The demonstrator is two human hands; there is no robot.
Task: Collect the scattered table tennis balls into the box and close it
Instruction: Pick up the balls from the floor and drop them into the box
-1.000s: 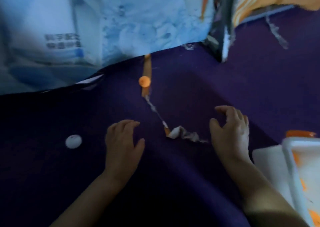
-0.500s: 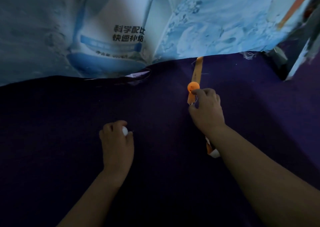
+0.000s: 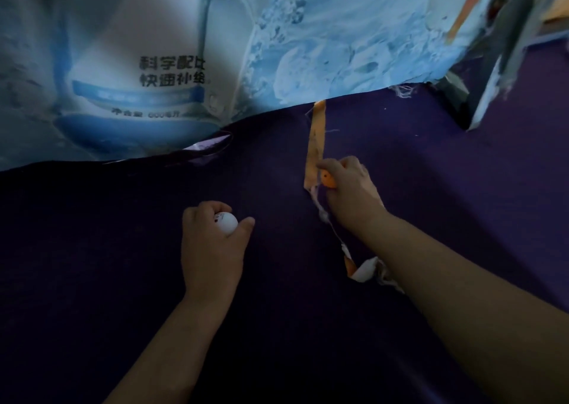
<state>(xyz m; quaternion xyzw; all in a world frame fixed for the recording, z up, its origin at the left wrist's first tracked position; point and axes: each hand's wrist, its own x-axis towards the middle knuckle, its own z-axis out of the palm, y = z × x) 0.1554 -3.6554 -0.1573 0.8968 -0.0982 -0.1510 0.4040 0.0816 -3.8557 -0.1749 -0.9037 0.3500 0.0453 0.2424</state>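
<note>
Holding one white ball (image 3: pixel 228 222), one orange (image 3: pixel 327 182)

one white ball (image 3: pixel 227 222), one orange ball (image 3: pixel 327 181)

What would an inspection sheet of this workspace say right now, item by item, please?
Surface: dark purple cloth, slightly wrinkled.
Job's things: white ball and orange ball, both in hand; the box is not in view.
Clutter: orange tape strip lying on the cloth, ending in a torn white scrap by the right forearm.
Hands: left hand grips the white ball; right hand grips the orange ball beside the strip.
Cables: nothing seen.
Surroundings: blue printed banner along the far edge; dark upright post at the top right.
</note>
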